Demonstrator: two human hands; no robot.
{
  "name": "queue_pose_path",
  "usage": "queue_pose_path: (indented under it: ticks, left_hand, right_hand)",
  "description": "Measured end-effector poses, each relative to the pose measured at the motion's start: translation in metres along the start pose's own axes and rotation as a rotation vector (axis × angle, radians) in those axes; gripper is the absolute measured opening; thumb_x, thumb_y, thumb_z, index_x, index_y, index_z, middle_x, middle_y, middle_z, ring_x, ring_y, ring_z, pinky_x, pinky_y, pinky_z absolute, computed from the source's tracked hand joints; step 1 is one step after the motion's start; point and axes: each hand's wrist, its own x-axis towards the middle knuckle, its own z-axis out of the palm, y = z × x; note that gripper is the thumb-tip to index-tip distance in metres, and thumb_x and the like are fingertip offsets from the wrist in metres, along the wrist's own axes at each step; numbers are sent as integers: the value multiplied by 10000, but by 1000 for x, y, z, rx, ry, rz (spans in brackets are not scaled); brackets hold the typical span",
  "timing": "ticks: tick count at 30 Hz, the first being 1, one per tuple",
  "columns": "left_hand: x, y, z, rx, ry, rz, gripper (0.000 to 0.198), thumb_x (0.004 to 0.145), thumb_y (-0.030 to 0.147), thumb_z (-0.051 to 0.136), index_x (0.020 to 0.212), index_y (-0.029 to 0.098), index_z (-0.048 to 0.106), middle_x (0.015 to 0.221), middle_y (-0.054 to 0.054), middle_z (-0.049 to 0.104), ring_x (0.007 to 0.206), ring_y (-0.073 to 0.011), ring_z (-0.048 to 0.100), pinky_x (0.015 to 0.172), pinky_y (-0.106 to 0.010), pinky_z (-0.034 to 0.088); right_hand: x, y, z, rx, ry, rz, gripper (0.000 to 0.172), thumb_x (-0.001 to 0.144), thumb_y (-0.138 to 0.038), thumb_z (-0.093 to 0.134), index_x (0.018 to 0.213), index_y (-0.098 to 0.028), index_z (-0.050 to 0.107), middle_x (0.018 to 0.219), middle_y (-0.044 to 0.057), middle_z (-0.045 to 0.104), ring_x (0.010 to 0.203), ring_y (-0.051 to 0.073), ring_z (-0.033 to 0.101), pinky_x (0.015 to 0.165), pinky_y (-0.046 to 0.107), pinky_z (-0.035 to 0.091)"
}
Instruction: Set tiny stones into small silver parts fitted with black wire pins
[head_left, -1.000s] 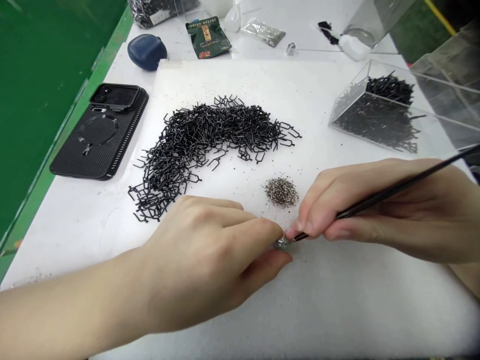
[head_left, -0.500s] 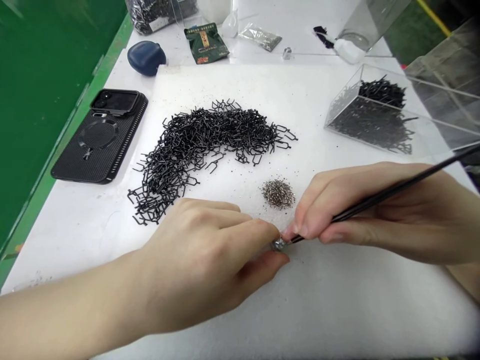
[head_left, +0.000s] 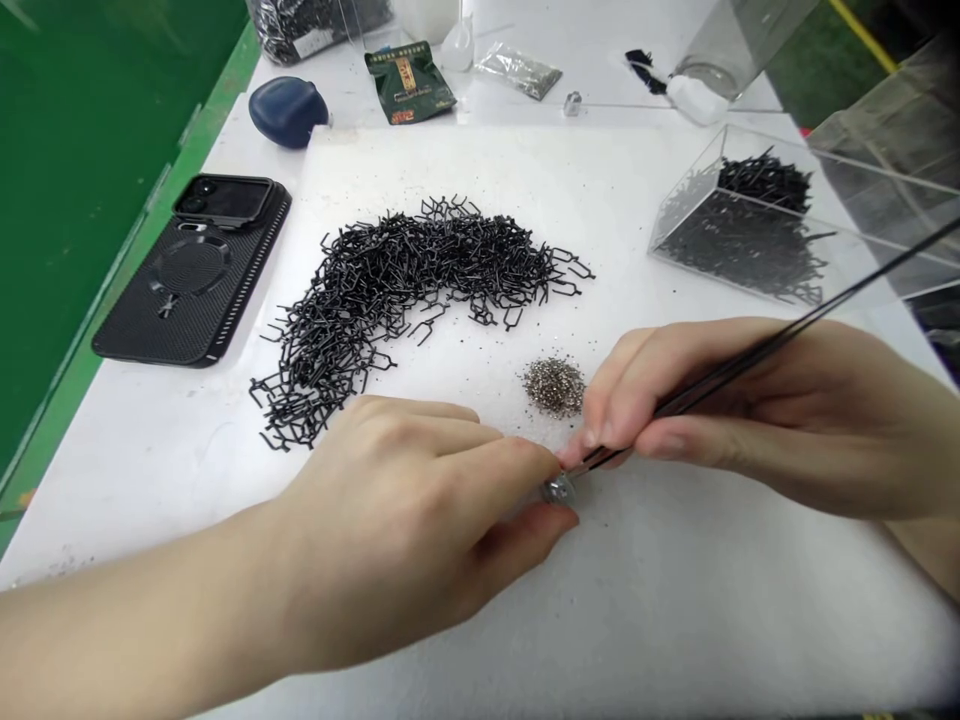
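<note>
My left hand [head_left: 397, 525] pinches a small shiny metal piece [head_left: 559, 489] between thumb and fingertips, low on the white foam sheet [head_left: 675, 610]. My right hand [head_left: 772, 420] is shut on long black tweezers [head_left: 720, 375], whose tips touch that piece. The fingers hide part of the piece, so its exact shape cannot be seen. Just above my hands lies a small heap of glittering tiny beads [head_left: 553, 387]. Farther up, a curved mass of bent black wire pieces [head_left: 412, 285] spreads across the sheet.
To the right stands a clear acrylic box [head_left: 739, 225] holding black wire pieces. A black-cased phone [head_left: 191, 270] and a dark blue pouch [head_left: 288, 112] lie on the left of the white table [head_left: 112, 520]. Packets and small bottles stand along the back.
The tweezers' upper end has swung higher, making the shaft steeper, and their tips stay at the shiny piece. My left hand has barely moved.
</note>
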Motion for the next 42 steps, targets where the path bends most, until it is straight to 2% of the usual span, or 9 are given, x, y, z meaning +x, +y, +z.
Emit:
queue_pose_path:
  ticks: [4, 9, 17, 21, 32, 42]
  left_hand:
    - [-2, -2, 4, -10, -5, -9, 202, 1157, 211, 781, 1049, 90, 901, 690, 44, 681, 552, -138, 601, 519, -384, 398]
    - [3, -2, 4, -23, -31, -25, 175, 1145, 150, 769, 1057, 86, 907, 675, 61, 652, 532, -126, 569, 524, -376, 401]
    - [2, 2, 1, -28, -6, -30, 206, 1163, 158, 753, 1041, 83, 901, 668, 69, 626, 536, -113, 543, 523, -352, 395]
    - [2, 3, -2, -32, -16, -36, 211, 1164, 164, 755, 1035, 87, 903, 670, 63, 646, 547, -115, 553, 528, -350, 392]
    - [2, 3, -1, -19, -32, -51, 212, 1157, 190, 765, 1045, 101, 922, 672, 55, 669, 545, -132, 590, 525, -364, 409]
    - [4, 2, 0, -11, -32, -45, 219, 1157, 205, 775, 1033, 99, 920, 680, 44, 693, 548, -141, 604, 523, -373, 420]
  right_hand:
    - [-1, 2, -1, 15, -1, 2, 95, 1058, -228, 964, 1062, -318, 935, 1012, 5, 921, 948, 187, 922, 826, 229, 751]
    - [-1, 4, -1, -2, -10, -8, 111, 1071, -216, 943, 1087, -325, 931, 1029, 6, 918, 959, 185, 922, 816, 222, 745]
    - [0, 2, 0, -77, -28, -77, 55, 1111, -242, 916, 1085, -288, 930, 1028, -1, 926, 1008, 164, 904, 900, 221, 731]
    - [1, 4, -2, -79, -14, -102, 29, 1118, -288, 927, 1101, -286, 949, 1033, 4, 933, 992, 160, 902, 891, 217, 730]
    - [-1, 5, -1, -47, -41, -110, 40, 1090, -281, 968, 1113, -314, 972, 1036, -9, 955, 989, 157, 929, 903, 191, 750]
    - [-2, 1, 2, -67, -18, -84, 37, 1064, -293, 993, 1079, -325, 985, 1014, 6, 955, 961, 179, 932, 849, 213, 758]
